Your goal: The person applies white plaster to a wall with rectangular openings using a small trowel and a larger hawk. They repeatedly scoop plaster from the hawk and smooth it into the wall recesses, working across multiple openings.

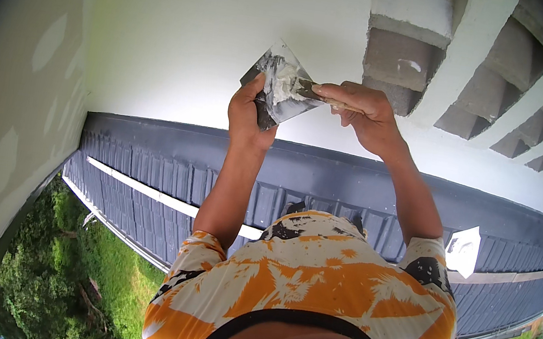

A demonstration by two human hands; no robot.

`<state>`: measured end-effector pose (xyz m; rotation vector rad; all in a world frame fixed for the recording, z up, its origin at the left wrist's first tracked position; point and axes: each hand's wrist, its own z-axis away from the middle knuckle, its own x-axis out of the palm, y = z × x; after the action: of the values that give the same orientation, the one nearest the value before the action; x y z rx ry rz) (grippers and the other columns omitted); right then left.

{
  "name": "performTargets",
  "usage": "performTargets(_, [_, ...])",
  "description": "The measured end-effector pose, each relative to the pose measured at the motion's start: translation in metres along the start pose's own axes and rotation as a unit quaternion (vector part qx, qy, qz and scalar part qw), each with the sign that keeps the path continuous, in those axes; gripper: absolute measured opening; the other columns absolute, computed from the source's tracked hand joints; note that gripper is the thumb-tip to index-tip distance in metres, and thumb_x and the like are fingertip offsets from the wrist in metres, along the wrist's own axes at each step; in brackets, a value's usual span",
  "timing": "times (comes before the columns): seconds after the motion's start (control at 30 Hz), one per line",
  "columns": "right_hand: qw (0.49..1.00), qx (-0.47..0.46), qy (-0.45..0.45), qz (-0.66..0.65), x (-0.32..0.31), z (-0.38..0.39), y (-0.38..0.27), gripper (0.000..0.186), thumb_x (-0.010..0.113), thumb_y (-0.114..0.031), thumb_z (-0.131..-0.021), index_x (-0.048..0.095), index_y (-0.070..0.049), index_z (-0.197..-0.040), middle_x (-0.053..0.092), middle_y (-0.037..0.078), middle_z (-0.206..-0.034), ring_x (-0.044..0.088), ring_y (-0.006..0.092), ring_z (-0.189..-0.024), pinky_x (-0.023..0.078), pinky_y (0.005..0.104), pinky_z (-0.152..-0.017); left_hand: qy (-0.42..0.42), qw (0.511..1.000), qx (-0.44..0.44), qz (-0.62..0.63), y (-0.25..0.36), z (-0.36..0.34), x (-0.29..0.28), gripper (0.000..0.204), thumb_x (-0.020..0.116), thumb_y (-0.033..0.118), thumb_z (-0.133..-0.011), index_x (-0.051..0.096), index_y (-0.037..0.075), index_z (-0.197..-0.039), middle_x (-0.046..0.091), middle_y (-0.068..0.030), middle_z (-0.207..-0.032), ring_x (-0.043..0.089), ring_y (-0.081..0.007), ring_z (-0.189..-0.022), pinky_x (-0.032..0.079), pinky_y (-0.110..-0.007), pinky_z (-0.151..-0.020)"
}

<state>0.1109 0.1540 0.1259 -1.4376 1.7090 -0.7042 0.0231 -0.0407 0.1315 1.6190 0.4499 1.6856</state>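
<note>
My left hand grips a wide metal putty scraper by its dark edge, with the thumb on top. A smeared heap of white putty lies on its flat face. My right hand is closed round the handle of a small putty knife. The small knife's blade rests at the right side of the putty, touching or just over it. Both tools are held up in front of the pale wall.
A row of recessed concrete openings lies at upper right. Below runs a dark ribbed roof, with a long pale batten across it. A white sheet with a grey smear is at right. Lighter patches mark the left wall. Grass shows beyond the roof edge.
</note>
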Motion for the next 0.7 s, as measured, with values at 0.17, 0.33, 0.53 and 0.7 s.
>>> performTargets(0.17, [0.979,-0.046,0.046,0.195,-0.007,0.011,0.018,0.05,0.057,0.012,-0.082,0.069,-0.016,-0.121,0.065,0.007,-0.077,0.06,0.017,-0.066,0.049,0.0314,-0.062,0.049,0.998,-0.046,-0.018,-0.005,0.0,-0.009,0.027,0.05,0.012,-0.098,0.057,-0.003,-0.12,0.067,-0.0121,-0.111,0.068,-0.0231,-0.098,0.057,-0.038,-0.085])
performTargets(0.33, [0.971,0.155,0.101,-0.149,-0.016,0.037,0.016,0.019,0.057,-0.004,-0.089,0.069,0.001,-0.103,0.068,0.013,-0.077,0.06,0.0203,-0.056,0.05,0.032,-0.054,-0.03,0.993,0.117,-0.002,-0.006,-0.004,-0.017,0.027,0.054,0.014,-0.098,0.056,-0.002,-0.12,0.065,-0.0117,-0.111,0.067,-0.0215,-0.097,0.057,-0.036,-0.084])
performTargets(0.53, [0.774,0.22,0.271,-0.529,0.016,0.053,0.008,0.021,0.047,-0.01,-0.091,0.063,0.003,-0.088,0.064,0.015,-0.068,0.059,0.0207,-0.049,0.049,0.0315,-0.048,-0.045,0.984,0.169,-0.035,-0.011,0.0,-0.004,0.022,0.059,0.014,-0.096,0.06,0.0,-0.113,0.067,-0.0082,-0.104,0.067,-0.017,-0.092,0.057,-0.033,-0.079])
performTargets(0.7, [0.908,0.183,0.228,-0.3,-0.026,0.05,0.003,0.021,0.053,-0.01,-0.094,0.061,0.005,-0.107,0.07,0.017,-0.082,0.069,0.022,-0.065,0.055,0.0301,-0.057,-0.063,0.967,0.217,-0.117,0.016,-0.003,0.015,0.031,0.056,0.012,-0.095,0.056,-0.006,-0.12,0.064,-0.0124,-0.11,0.067,-0.0215,-0.096,0.056,-0.035,-0.083])
